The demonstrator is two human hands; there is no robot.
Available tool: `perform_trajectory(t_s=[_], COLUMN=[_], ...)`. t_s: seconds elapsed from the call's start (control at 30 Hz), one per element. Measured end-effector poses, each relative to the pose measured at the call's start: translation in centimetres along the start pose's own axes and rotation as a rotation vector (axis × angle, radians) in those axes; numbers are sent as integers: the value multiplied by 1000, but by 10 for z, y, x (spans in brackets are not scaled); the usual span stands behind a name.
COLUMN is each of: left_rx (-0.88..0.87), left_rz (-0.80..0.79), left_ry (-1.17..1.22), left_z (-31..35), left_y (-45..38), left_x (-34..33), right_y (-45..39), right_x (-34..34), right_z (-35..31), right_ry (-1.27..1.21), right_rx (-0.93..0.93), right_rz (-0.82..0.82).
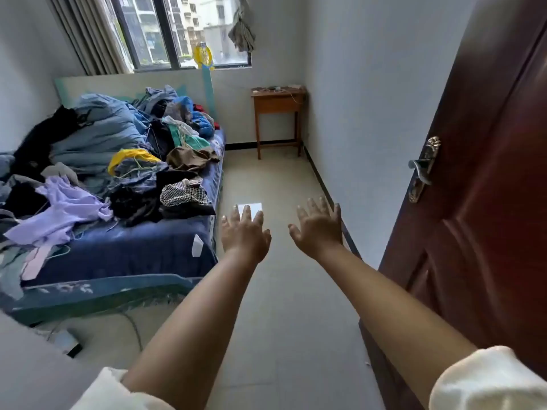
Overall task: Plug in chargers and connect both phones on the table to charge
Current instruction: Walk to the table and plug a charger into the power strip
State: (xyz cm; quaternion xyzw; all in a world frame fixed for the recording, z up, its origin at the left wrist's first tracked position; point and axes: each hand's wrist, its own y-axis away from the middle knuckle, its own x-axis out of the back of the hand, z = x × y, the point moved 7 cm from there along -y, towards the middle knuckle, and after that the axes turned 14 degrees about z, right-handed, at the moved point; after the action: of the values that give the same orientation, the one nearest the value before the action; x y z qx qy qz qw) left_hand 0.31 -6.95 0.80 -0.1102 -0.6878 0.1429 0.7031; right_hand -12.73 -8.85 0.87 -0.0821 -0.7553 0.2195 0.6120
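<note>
Both hands, the left hand (245, 235) and right hand (318, 229), reach forward spread and empty above the floor (281, 321), likely because the small items needing charging lie well apart on the far corner desk (278, 103), too small to identify.

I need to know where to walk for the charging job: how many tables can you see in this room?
1: a small wooden table stands in the far corner below the window, beside the right wall, with small items on top too far off to identify. The clothes-piled bed could hide more.
</note>
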Motion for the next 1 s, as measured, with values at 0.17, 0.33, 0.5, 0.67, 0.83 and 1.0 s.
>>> perform_trajectory(t_s=[0.17,0.33,0.5,0.67,0.83,1.0], left_rx=[21,46,83,88,49,-6], left_rz=[-33,-124,-181,-168,-211,-234], left_ry=[3,-28,-38,-23,19,56], left_z=[-12,-28,-57,-98,-138,-161], left_y=[-63,-156,-237,-348,-460,-576], left_x=[-59,-120,-170,-222,-271,-311], right_y=[-56,-150,-234,-339,-456,-556], right_x=[-72,-145,-210,-279,-333,-384], right_z=[17,34,27,6,-3,6], right_ry=[-31,-18,-7,-7,-15,-5], right_rx=[-28,-29,0,17,-72,-154], right_rz=[-96,-198,-258,-261,-249,-274])
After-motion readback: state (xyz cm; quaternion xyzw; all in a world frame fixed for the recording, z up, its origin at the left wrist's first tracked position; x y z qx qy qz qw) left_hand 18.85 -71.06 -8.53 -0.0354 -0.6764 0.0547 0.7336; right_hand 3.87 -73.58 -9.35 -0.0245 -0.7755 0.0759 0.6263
